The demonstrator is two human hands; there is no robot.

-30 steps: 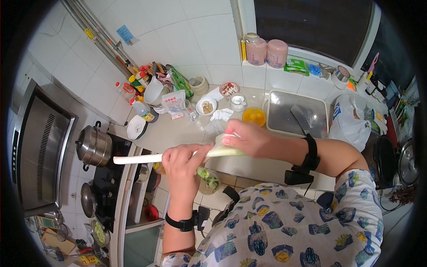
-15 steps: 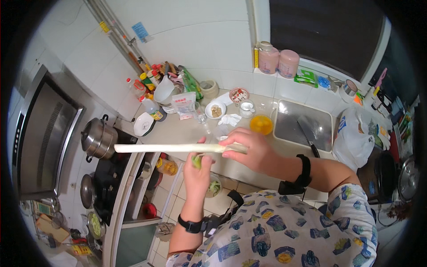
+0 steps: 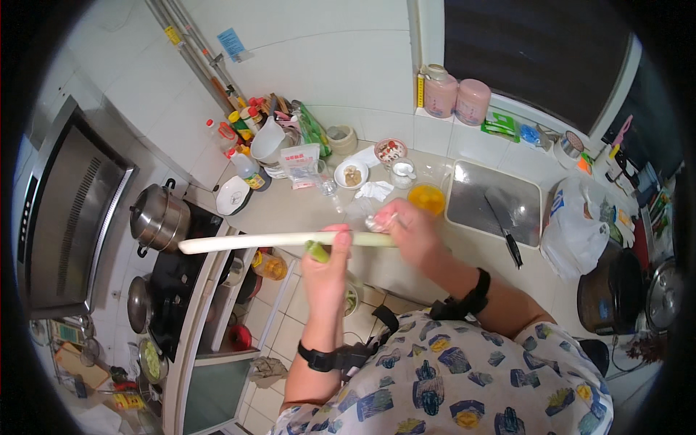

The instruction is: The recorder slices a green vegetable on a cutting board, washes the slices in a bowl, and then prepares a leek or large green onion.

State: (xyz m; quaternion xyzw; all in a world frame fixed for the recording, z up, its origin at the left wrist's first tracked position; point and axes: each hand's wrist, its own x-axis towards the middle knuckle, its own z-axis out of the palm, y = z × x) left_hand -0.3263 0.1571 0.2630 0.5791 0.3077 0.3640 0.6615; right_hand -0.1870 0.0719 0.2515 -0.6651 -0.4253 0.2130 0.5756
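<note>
A long, pale scallion (image 3: 254, 241) lies level across my hands, its white end to the left and its greener end to the right. My left hand (image 3: 326, 268) is closed round the stalk near its middle, thumb up. A short green piece (image 3: 317, 251) pokes out from the same hand. At the right end of the stalk is my right hand (image 3: 415, 235), its fingers curled closed against the scallion. Something thin and whitish shows at those fingertips, too small to make out.
Behind my hands the counter holds a white bowl (image 3: 351, 175), a bowl of yellow liquid (image 3: 426, 199) and a metal tray (image 3: 482, 206) with a knife (image 3: 505, 230) across it. A steamer pot (image 3: 161, 217) stands at left; below is a bin (image 3: 351, 299) with green scraps.
My right hand has closed and turned at the scallion's right end. My left hand has shifted slightly right and now wraps the stalk with its thumb on top.
</note>
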